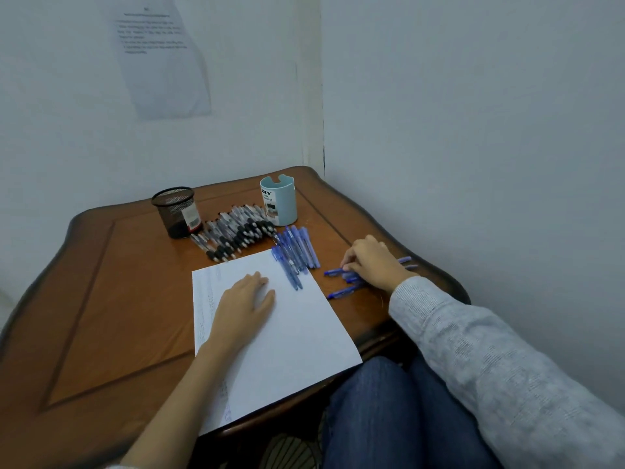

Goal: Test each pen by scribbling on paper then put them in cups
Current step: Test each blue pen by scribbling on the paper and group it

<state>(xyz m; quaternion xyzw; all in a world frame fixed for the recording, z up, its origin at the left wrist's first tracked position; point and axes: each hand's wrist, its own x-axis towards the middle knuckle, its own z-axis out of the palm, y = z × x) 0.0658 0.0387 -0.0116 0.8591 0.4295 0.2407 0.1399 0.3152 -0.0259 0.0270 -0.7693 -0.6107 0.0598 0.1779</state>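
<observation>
The right hand [372, 262] is over a few loose pens on the table [101, 299], just right of the paper [291, 340]. Its fingers curl down onto the blue pen [333, 272], though I can't tell whether they pinch it or only touch it. That pen lies crosswise, one end poking out toward the paper, which the left hand [243, 302] presses flat with straight fingers; the mesh cup [176, 211] and the pale blue cup [279, 201] stand farther back, the blue one nearer the right hand.
</observation>
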